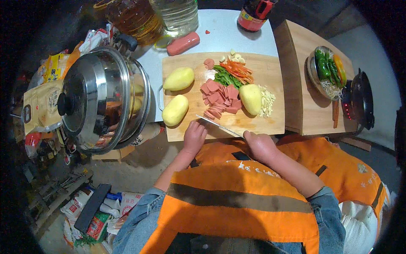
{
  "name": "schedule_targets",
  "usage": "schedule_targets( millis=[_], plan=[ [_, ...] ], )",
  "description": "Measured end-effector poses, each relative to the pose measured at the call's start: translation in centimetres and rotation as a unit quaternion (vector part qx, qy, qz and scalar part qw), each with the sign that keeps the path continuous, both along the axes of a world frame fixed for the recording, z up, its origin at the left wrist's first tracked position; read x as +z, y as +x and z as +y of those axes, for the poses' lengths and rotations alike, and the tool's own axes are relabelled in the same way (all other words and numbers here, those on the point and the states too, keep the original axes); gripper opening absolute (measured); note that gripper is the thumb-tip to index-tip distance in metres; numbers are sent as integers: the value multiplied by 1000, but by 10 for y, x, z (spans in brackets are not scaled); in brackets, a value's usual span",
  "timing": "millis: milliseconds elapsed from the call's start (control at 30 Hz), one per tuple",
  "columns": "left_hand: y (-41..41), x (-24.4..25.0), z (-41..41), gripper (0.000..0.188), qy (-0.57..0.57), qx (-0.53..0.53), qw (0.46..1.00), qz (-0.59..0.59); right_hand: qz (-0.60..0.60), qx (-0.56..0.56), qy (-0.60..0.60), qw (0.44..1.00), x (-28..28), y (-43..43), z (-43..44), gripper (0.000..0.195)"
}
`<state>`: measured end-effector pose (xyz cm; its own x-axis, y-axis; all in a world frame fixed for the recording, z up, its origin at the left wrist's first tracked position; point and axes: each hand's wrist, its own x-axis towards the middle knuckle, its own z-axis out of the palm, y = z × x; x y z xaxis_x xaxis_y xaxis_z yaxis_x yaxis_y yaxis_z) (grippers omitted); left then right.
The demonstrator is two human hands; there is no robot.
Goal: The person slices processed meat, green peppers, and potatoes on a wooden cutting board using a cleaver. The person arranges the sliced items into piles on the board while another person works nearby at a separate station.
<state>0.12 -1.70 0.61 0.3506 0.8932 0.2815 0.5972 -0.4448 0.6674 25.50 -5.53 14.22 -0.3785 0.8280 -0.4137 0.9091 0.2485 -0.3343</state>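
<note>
My right hand (258,144) is closed around the handle of a kitchen knife (220,126), whose blade points left over the front of a wooden cutting board (269,125). My left hand (195,135) is beside the blade tip, fingers curled at the board's front edge; whether it holds anything is hidden. Sliced pink sausage (220,95) lies in a pile beyond the knife. Peeled potatoes (178,78) lie at the board's left, and another potato (251,99) rests right of the sausage, beside chopped garlic (267,101). Green pepper strips (226,77) and red pepper strips (238,70) lie behind.
A lidded steel pot (95,101) stands left. A sausage piece (183,43), large bottles (177,16) and a red-capped jar (252,17) are behind the board. Right, a wooden cabinet (293,73) bears a bowl of peppers and sprouts (328,71); a black pan (364,100) is beyond.
</note>
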Motion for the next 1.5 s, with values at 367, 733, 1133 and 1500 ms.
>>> schedule_targets(
  millis=[367,733,1133,1500],
  plan=[
    [-1,-12,5,17,37,-22,999,-26,-15,-12,4,1000,-45,-8,4,15],
    [-2,-10,2,14,38,-24,998,-35,-34,13,-27,999,-4,-13,22,15],
    [-7,-21,-3,14,26,-38,999,6,-62,24,-89,994,6,-8,21,17],
    [1,-16,4,19,74,-7,994,-75,-8,-9,-48,999,-9,-12,21,17]
  ],
)
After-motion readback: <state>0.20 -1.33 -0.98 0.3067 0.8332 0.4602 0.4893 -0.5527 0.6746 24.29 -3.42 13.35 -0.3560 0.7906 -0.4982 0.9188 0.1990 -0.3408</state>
